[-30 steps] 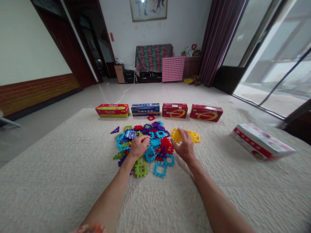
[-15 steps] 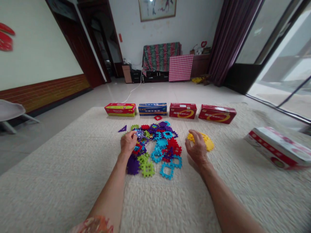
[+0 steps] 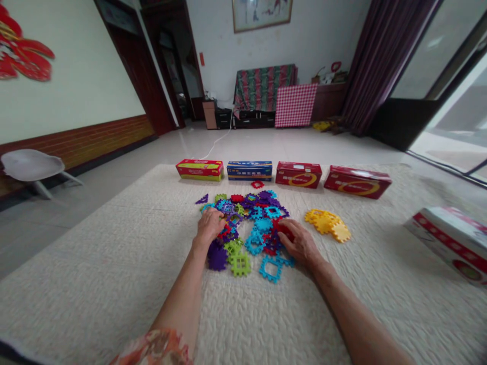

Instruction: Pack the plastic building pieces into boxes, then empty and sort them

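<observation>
A jumbled pile of flat, notched plastic building pieces lies between my hands, with a light blue frame (image 3: 271,268), a green window piece (image 3: 240,264) and a purple square (image 3: 217,256) along its near edge. My left hand (image 3: 209,226) is at the pile's left side, fingers curled together; whatever they hold is hidden. Over the right side is my right hand (image 3: 300,243), thumb and fingers closed around a red building piece (image 3: 286,231) among others of that colour. Yellow pieces (image 3: 327,224) overlap in a separate group to the right of this hand.
Behind the pile stand a red-and-yellow box (image 3: 200,170), a blue box (image 3: 249,171) and two dark red boxes (image 3: 298,175). A white-and-red carton (image 3: 452,243) sits at the right. Everything rests on a cream quilted mat (image 3: 152,284). A white chair (image 3: 34,165) is at far left.
My right hand has moved left from the yellow pieces to the red ones in the pile. The left hand has shifted slightly nearer along the pile's left edge. The whole view has turned slightly left.
</observation>
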`<state>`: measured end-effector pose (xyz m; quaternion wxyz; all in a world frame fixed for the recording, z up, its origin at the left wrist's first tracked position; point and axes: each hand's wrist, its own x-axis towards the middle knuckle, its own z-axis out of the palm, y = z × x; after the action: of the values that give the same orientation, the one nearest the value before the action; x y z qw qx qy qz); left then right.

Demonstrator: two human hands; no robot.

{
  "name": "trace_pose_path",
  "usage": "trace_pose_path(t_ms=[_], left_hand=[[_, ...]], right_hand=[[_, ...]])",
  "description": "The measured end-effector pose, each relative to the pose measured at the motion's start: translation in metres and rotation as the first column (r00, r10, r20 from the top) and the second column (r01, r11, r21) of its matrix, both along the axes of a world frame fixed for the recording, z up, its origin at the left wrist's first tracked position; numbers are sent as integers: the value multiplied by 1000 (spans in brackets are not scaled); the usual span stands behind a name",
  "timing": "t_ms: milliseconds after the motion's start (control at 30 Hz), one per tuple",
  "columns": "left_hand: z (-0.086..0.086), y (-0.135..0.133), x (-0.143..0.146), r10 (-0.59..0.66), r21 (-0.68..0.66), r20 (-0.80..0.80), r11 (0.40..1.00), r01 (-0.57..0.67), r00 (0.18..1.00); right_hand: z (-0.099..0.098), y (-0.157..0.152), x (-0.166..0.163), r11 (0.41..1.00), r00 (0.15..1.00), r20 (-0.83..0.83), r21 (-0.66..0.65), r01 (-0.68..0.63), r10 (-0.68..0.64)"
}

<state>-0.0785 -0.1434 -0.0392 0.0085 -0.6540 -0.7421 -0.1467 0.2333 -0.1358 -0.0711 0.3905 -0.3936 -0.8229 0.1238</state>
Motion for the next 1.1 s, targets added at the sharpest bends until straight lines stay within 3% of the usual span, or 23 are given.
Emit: trace_pose_path(t_ms=[700, 1100], left_hand=[[-2, 10, 6, 85, -265, 53, 962, -68, 995], [6, 4, -1, 48, -163, 79, 986, -35, 996]], right_hand=[[-1, 1, 0, 1000, 1000, -12, -9, -21, 21], [2, 1, 0, 1000, 999, -28, -2, -29, 29]])
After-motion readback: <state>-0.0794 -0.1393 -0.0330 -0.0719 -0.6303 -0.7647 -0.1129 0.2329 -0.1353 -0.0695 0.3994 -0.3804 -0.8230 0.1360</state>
